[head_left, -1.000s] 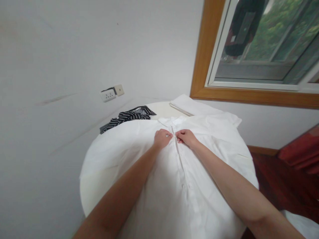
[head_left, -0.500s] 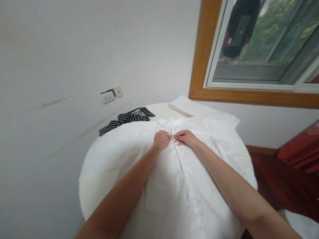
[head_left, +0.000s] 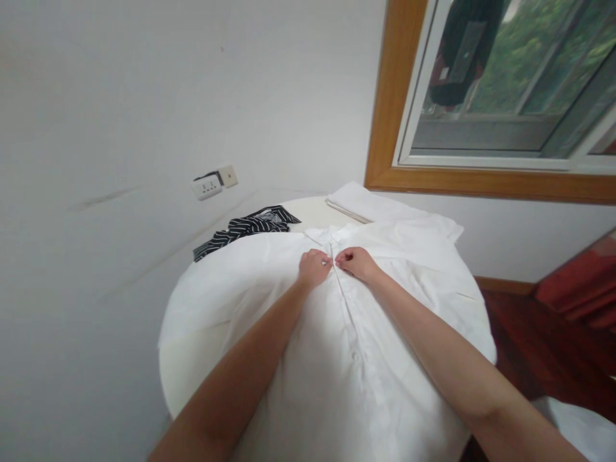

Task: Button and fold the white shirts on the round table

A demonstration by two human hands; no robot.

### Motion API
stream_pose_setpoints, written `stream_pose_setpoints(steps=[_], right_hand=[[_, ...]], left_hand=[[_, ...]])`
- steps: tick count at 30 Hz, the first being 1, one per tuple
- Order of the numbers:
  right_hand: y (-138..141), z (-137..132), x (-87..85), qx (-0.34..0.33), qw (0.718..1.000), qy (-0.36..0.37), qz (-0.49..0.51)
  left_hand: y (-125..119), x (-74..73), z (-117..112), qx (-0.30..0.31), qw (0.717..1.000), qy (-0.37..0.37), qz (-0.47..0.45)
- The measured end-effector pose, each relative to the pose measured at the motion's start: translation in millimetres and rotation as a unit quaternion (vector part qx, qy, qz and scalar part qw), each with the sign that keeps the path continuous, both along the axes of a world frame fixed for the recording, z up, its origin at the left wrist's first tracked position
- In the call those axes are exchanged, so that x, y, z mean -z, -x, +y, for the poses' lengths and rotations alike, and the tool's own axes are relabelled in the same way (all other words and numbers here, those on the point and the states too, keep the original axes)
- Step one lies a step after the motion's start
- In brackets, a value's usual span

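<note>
A white button-up shirt [head_left: 308, 359] lies spread over a round table, its collar at the far side and its front placket running down the middle toward me. My left hand [head_left: 315, 267] pinches the placket edge just below the collar. From the other side, my right hand [head_left: 357, 264] grips the facing edge, fingers bent and tips close to the left thumb. The fingertips nearly meet at the seam. Any button between them is too small to make out.
The cream round table [head_left: 190, 362] stands against a white wall with a socket [head_left: 208, 187]. Black-and-white striped cloth [head_left: 250, 226] lies at the back left. Folded white fabric [head_left: 359, 197] sits at the back, below a wood-framed window [head_left: 486, 179]. A red cloth [head_left: 582, 282] hangs at the right.
The right-hand fingers have curled in more tightly at the placket. Both hands otherwise stay in the same place on the shirt, and the view has shifted slightly.
</note>
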State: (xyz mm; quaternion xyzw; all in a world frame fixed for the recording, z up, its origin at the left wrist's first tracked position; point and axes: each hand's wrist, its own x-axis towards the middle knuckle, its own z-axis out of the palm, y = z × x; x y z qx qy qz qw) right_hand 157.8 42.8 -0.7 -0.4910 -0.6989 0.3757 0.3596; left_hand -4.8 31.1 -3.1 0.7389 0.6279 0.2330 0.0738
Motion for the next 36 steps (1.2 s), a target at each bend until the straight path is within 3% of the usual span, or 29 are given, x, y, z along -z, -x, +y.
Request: stream_pose_setpoints(steps=[4,16,28,36], right_hand=[[1,0,1.3,0.021,0.997,-0.046,-0.052],[6,-9,-8.0,0.076,0.992,-0.026,-0.094],[4,-7,-11.9,0.06,0.989,0.001,-0.132],[3,-8,-12.8,0.046,0.989,-0.007,-0.137]], left_hand=[[-2,-2.4,-1,-0.011,1.0,-0.004,0.004],[-8,-7.8,-10,-0.026,0.999,-0.025,-0.013],[-2,-0.9,-4,0.001,0.999,-0.029,-0.029],[-5,-1.1,-7,-0.031,0.998,-0.029,-0.038]])
